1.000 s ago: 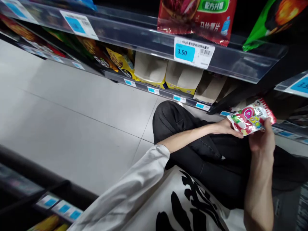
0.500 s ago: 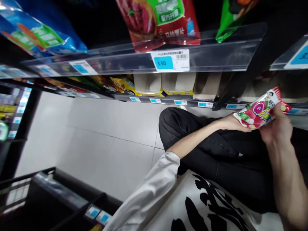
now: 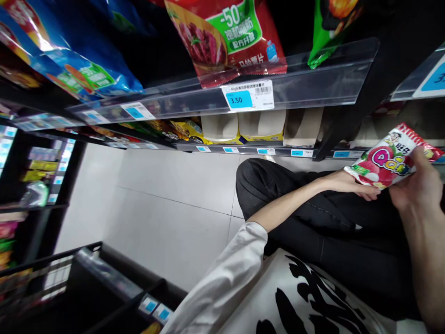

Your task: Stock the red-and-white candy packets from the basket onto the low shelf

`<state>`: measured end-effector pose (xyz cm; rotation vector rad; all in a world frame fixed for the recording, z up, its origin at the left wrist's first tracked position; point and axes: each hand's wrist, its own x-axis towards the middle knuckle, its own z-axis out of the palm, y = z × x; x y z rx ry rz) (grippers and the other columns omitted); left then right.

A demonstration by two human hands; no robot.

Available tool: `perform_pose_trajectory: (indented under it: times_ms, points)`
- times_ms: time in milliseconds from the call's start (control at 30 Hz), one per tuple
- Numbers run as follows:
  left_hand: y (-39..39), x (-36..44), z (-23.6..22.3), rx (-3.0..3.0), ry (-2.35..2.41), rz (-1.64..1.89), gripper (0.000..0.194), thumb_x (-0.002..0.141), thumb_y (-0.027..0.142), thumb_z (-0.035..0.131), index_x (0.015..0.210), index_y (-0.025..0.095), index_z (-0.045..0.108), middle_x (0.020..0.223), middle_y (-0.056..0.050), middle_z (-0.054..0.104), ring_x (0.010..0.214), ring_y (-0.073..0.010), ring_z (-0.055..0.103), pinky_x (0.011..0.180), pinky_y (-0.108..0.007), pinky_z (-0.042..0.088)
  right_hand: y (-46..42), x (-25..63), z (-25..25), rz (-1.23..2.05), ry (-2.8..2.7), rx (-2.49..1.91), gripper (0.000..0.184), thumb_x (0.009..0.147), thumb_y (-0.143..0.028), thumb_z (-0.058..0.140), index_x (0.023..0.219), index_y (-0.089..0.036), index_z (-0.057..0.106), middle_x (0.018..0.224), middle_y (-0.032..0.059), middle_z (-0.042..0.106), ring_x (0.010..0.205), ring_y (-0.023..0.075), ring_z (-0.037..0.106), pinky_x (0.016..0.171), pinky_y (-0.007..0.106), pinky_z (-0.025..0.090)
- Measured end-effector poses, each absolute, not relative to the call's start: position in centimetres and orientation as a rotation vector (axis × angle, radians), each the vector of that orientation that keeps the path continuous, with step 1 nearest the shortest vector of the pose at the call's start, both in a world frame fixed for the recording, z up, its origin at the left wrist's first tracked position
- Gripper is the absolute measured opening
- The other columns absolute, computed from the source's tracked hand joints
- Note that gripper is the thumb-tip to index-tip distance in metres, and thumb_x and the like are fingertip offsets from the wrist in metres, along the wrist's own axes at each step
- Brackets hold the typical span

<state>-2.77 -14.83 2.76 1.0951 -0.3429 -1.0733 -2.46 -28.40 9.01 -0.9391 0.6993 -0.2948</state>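
- Packet [image 3: 378,162], red and white, is off the shelf and up in both hands, above the crossed legs, printed face to the camera.
- As to how far things stand, it is in hand and seems sealed: no tear shows and nothing has spilled out. Its right end is partly covered, so that seam cannot be fully judged.
- Right hand [image 3: 422,188] is closed on the packet's right end, thumb pressed over the front, the other fingers mostly hidden behind.
- Left hand [image 3: 342,182] touches the lower left edge, fingers running beneath; how tightly it is closed, I cannot tell.
- Black trousers [image 3: 266,185] lie under both forearms.
- Beyond the knees, open cartons [image 3: 262,123] sit on a low shelf.
- Above those, a clear shelf strip [image 3: 313,86] bears a 3.50 label [image 3: 264,99] below a red bag [image 3: 250,65].
- Pale tiled floor [image 3: 167,227] spreads to the left.
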Motion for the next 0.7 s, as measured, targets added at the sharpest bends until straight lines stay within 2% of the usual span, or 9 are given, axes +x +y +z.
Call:
perform_pose_trajectory:
  times_ms: [133, 233, 300, 433, 567, 700]
  points:
    - [-14.9, -2.6, 3.1, 1.166, -0.344, -1.07, 0.015, 0.088, 0.024, 0.072, 0.09, 0.009, 0.071, 0.092, -0.013, 0.075, 0.085, -0.0222, 0.073, 0.088, -0.04, 0.06, -28.3, -2.6, 9.7, -0.204, 0.705, -0.953, 0.025, 0.102, -0.023, 0.057, 0.098, -0.011, 0.079, 0.128, 0.0142, 0.071, 0.107, 0.0171, 0.073, 0.091, 0.03, 0.061]
    - [-15.1, -2.5, 3.7, 1.213, -0.283, -1.086, 0.009, 0.089, 0.018, 0.068, 0.086, 0.011, 0.072, 0.09, -0.011, 0.075, 0.085, -0.0223, 0.073, 0.088, -0.036, 0.06, -28.3, -2.6, 9.8, -0.205, 0.701, -0.967, 0.026, 0.103, -0.022, 0.055, 0.094, -0.014, 0.079, 0.13, 0.0122, 0.071, 0.107, 0.0173, 0.073, 0.093, 0.034, 0.062]
    - [-15.1, -2.5, 4.1, 1.234, -0.267, -1.087, 0.01, 0.089, 0.018, 0.067, 0.083, 0.012, 0.072, 0.089, -0.01, 0.074, 0.087, -0.0226, 0.073, 0.088, -0.034, 0.06, -28.3, -2.6, 9.8, -0.189, 0.672, -0.979, 0.028, 0.103, -0.021, 0.053, 0.092, -0.016, 0.078, 0.129, 0.0099, 0.072, 0.108, 0.0165, 0.073, 0.095, 0.035, 0.062]
    - [-15.1, -2.6, 4.3, 1.275, -0.279, -1.072, 0.012, 0.089, 0.019, 0.067, 0.08, 0.013, 0.072, 0.089, -0.01, 0.074, 0.084, -0.0213, 0.072, 0.086, -0.031, 0.059, -28.1, -2.6, 10.1, -0.162, 0.669, -0.98, 0.031, 0.104, -0.022, 0.051, 0.09, -0.016, 0.079, 0.124, 0.0083, 0.074, 0.105, 0.0134, 0.073, 0.089, 0.026, 0.062]
    - [-14.9, -2.5, 3.7, 1.351, -0.364, -1.025, 0.012, 0.09, 0.024, 0.067, 0.087, 0.014, 0.071, 0.094, -0.008, 0.075, 0.076, -0.0161, 0.069, 0.083, -0.031, 0.058, -28.2, -2.5, 10.1, -0.147, 0.63, -0.946, 0.033, 0.105, -0.02, 0.05, 0.09, -0.016, 0.079, 0.124, 0.0089, 0.073, 0.103, 0.0133, 0.074, 0.086, 0.025, 0.062]
    - [-14.7, -2.2, 3.1, 1.394, -0.46, -1.025, 0.018, 0.092, 0.029, 0.067, 0.089, 0.012, 0.072, 0.097, -0.009, 0.075, 0.076, -0.0157, 0.068, 0.084, -0.031, 0.055, -28.5, -2.6, 9.8, -0.136, 0.655, -0.953, 0.031, 0.104, -0.021, 0.051, 0.093, -0.015, 0.08, 0.127, 0.0087, 0.073, 0.101, 0.0124, 0.074, 0.084, 0.023, 0.062]
